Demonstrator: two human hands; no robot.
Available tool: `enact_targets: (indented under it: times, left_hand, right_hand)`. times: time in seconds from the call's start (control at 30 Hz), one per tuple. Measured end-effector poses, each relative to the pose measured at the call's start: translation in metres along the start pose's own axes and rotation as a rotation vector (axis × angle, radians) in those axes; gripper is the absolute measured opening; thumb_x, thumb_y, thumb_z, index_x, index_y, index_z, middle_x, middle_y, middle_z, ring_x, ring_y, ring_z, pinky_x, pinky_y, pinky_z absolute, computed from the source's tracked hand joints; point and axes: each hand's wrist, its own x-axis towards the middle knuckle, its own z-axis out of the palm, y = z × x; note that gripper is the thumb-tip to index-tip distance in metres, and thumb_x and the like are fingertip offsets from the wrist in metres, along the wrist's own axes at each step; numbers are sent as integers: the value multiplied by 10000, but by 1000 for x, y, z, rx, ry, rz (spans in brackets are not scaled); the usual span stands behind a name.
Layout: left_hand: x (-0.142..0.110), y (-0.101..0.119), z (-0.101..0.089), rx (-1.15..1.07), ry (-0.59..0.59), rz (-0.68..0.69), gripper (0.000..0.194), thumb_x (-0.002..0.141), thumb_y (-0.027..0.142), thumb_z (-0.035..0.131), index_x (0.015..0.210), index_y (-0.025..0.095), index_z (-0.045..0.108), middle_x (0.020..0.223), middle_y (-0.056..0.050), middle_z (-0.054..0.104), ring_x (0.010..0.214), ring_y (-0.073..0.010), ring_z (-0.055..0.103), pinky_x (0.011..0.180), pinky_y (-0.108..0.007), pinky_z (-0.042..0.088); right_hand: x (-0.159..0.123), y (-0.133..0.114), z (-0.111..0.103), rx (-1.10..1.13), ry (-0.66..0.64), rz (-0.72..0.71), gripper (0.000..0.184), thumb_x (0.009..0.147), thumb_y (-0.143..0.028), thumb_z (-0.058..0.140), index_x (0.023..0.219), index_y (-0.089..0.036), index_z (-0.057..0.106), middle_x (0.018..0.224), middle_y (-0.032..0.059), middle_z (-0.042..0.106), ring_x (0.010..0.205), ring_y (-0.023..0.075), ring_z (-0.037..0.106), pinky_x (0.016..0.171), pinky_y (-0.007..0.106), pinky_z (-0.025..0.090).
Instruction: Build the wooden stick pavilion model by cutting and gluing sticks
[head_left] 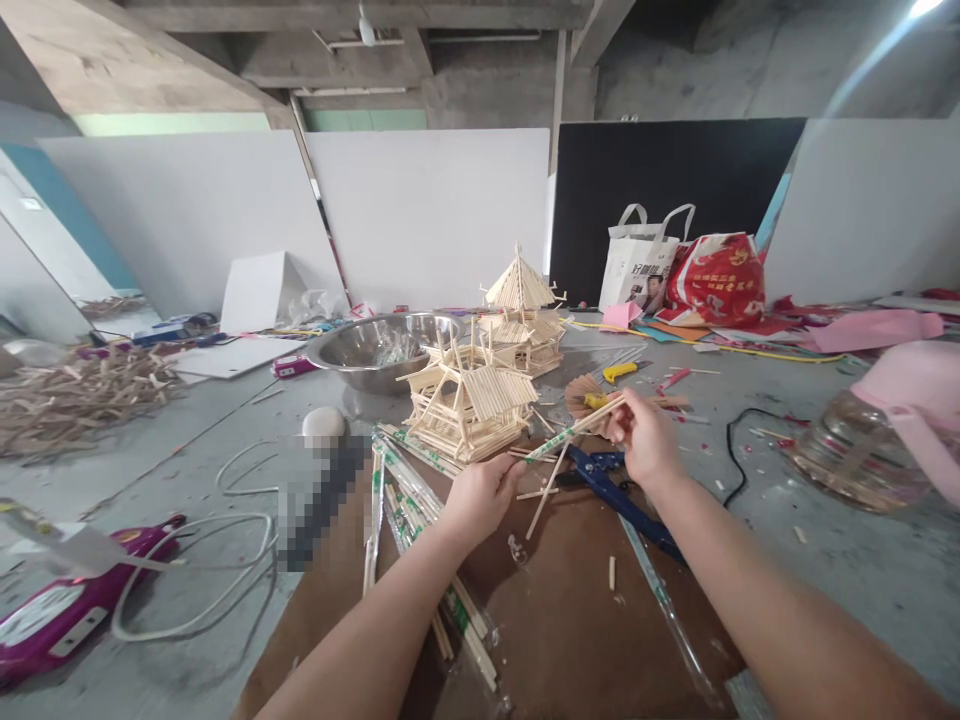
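Both of my hands pinch one wrapped pair of chopsticks (574, 430) that slants between them. My left hand (480, 497) grips its lower end, my right hand (645, 438) its upper end. Just behind them stands a small wooden-stick pavilion model (469, 395), with a taller stick model (523, 310) further back. Blue-handled cutters (611, 490) lie under my right wrist on the brown cardboard (555, 610). Several more wrapped chopsticks (409, 490) lie to the left of my left hand, and a loose stick (546, 492) rests below the held one.
A steel bowl (375, 350) sits behind the models. At left lie a pile of wood scraps (75, 395), a white cable (217, 560) and a magenta device (67, 610). A glass jar with a pink lid (877, 440), bags (682, 270) and coloured paper occupy the right.
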Motion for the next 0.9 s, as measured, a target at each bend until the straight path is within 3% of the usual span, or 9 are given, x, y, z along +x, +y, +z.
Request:
enact_targets:
  times: [0.33,0.47,0.6,0.7,0.8,0.9]
  left_hand:
    - [3,2,-8,196,-68,-122,352,795,370,297,638,204,565,588,-15,571,573,-134,527,492,-216,306]
    - [4,3,-14,306,-113,-227,325,772,352,324,645,210,587,622,-27,605,617,-161,565,490,-221,326]
    - [2,3,-19,332,-108,-259,198,709,251,402,775,238,588,715,-30,637,646,-179,582,502,-234,363]
    - [1,2,-21,352,-125,-235,277,642,154,437,849,271,578,740,-33,645,656,-192,588,519,-257,389]
    - [0,-1,-21,394,-149,-221,257,649,133,422,772,264,606,714,-51,646,659,-209,594,530,-285,405]
    - [-2,-1,-18,436,-138,-199,230,679,146,401,689,234,613,700,-74,642,645,-221,595,525,-303,412]
  right_hand:
    - [32,-37,-32,123,455,-218,209,753,-248,388,580,-185,486,453,-62,402,298,49,346,276,190,284]
    - [36,-48,-41,152,528,-276,242,780,-236,343,586,-188,480,477,-55,398,297,50,347,275,202,290]
    - [36,-52,-45,179,516,-282,227,788,-262,359,604,-201,476,473,-66,392,303,44,355,285,198,307]
    - [33,-43,-39,156,457,-233,203,762,-316,432,607,-194,480,461,-75,412,302,37,363,278,183,306]
    - [24,-26,-25,109,347,-160,210,693,-371,535,616,-180,496,451,-85,439,296,30,375,266,165,309]
    - [10,-9,-9,19,157,-42,258,642,-420,583,663,-170,521,437,-91,454,282,29,393,263,157,329]
